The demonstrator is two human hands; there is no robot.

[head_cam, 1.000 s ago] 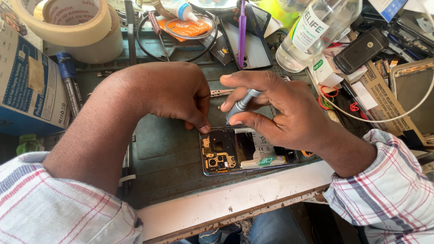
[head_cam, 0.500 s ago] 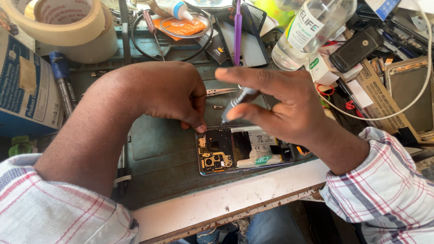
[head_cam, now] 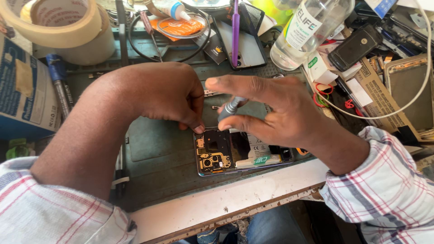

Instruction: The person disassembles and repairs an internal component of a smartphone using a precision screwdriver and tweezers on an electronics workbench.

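On the cluttered grey table [head_cam: 153,149], the right hand [head_cam: 275,113] has slid closer, fingers pinching a small grey screwdriver [head_cam: 228,108] over the opened black phone [head_cam: 235,151], while left hand [head_cam: 167,97] fingertips stay pressed on its top edge.

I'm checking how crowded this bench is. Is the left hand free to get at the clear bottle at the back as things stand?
Probably not easily: the left hand presses on the opened phone, and the right hand, holding a screwdriver, lies between it and the bottle.

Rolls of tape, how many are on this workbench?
1: a wide beige roll of tape at the bench's far left corner, behind the left hand. Clutter and both arms could hide others.
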